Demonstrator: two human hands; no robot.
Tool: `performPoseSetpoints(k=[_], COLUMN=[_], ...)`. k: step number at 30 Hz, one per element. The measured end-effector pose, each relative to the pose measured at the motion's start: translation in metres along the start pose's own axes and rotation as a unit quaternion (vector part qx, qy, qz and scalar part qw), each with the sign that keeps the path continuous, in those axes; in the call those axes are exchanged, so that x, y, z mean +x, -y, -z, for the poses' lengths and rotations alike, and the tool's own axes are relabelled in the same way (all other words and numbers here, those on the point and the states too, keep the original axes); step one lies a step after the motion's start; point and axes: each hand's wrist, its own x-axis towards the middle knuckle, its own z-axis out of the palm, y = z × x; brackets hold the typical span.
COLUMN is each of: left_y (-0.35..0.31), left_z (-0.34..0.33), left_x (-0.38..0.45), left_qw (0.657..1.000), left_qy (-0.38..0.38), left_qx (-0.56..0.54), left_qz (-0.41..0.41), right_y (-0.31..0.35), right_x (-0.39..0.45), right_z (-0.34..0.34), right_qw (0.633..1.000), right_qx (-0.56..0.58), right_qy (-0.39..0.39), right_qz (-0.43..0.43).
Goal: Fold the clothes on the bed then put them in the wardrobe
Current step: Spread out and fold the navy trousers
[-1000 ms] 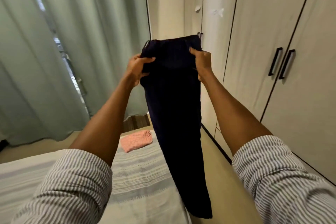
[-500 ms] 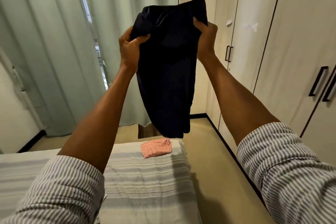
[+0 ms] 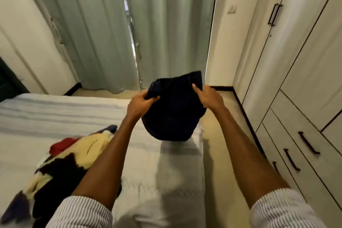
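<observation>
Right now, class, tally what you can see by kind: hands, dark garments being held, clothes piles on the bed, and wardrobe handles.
Hands: 2 (left, right)
Held garment: 1
Pile: 1
Handles: 5, first
Total: 9

- A bedroom in a home.
- A bed (image 3: 55, 116) with a grey-and-white striped cover fills the lower left of the frame, with a loose heap of clothes (image 3: 61, 168) lying on it.
- A built-in wardrobe (image 3: 305, 61) with pale doors, drawers and dark bar handles runs down the right side.
- Long pale green curtains (image 3: 103, 29) hang to the floor at the top centre.
- A light switch (image 3: 232, 8) sits on the wall strip beside the wardrobe.
</observation>
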Motion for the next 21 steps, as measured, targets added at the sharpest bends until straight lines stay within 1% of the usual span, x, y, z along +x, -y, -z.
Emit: performPoseSetpoints(k=[1,2,3,5,7,9,10,11,13,14,15,16,17,19,21], left_y=[0.018,0.037,0.054,0.086,0.115,0.142,0.156,0.17,0.185,0.186,0.186,0.183,0.179,0.183,0.197], left_z=[-0.01,-0.02,-0.028,-0.042,-0.053,-0.064,-0.068,-0.073,-0.076,-0.076,-0.075,-0.075,-0.075,-0.08,-0.088], left_x=[-0.02,-0.039,-0.057,-0.088,-0.113,-0.135,-0.142,-0.147,-0.153,-0.151,-0.148,-0.143,-0.136,-0.126,-0.121], left_qw=[0.998,0.995,0.993,0.986,0.973,0.942,0.918,0.885,0.79,0.75,0.724,0.716,0.722,0.761,0.808], left_qy=[0.024,0.051,0.074,0.12,0.172,0.256,0.298,0.342,0.43,0.472,0.506,0.525,0.531,0.501,0.45], left_qx=[0.039,0.06,0.059,0.043,0.061,0.1,0.1,0.077,0.033,0.017,0.005,0.0,0.002,0.018,0.022], left_qz=[0.03,0.056,0.073,0.107,0.143,0.194,0.241,0.307,0.435,0.464,0.47,0.46,0.443,0.412,0.379], right_y=[-0.021,-0.042,-0.063,-0.101,-0.13,-0.159,-0.169,-0.183,-0.2,-0.203,-0.206,-0.206,-0.201,-0.197,-0.194], right_x=[-0.017,-0.032,-0.049,-0.077,-0.108,-0.133,-0.143,-0.152,-0.164,-0.165,-0.167,-0.165,-0.163,-0.155,-0.148], right_z=[-0.019,-0.039,-0.06,-0.096,-0.127,-0.152,-0.16,-0.169,-0.177,-0.175,-0.176,-0.175,-0.172,-0.172,-0.18], right_qw=[0.998,0.997,0.997,0.993,0.98,0.951,0.932,0.905,0.835,0.811,0.797,0.792,0.792,0.808,0.841], right_qx=[-0.065,-0.074,-0.06,-0.007,0.068,0.133,0.144,0.147,0.14,0.136,0.144,0.158,0.178,0.201,0.223], right_qy=[0.012,0.031,0.057,0.115,0.179,0.249,0.284,0.33,0.421,0.448,0.461,0.46,0.451,0.413,0.343], right_qz=[0.006,0.01,0.009,-0.017,-0.061,-0.128,-0.175,-0.226,-0.324,-0.351,-0.363,-0.369,-0.372,-0.369,-0.354])
